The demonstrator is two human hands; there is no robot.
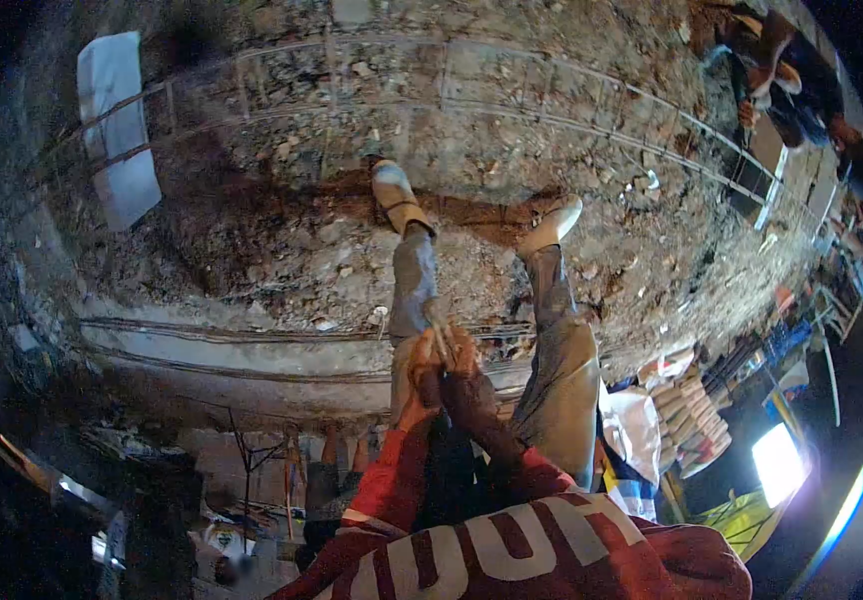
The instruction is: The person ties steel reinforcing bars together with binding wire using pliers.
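In the middle of the head view, my left hand (423, 378) and my right hand (465, 368) are close together between my knees. A narrow, tan, stick-like thing (439, 325) juts up from between them, and both hands are closed around its lower part. Its exact kind is too small and blurred to tell. The fingers partly hide it. Red sleeves cover my forearms, and my legs in grey trousers stretch out on both sides, with light shoes on the dirt.
A long cage of thin metal bars (452, 105) lies across the rubble-strewn ground. A white sheet (120, 130) is under its left end. Long rods (302, 335) run beside my legs. Other people (782, 80) are at the upper right. Stacked bundles (692, 425) and a bright lamp (778, 464) are at right.
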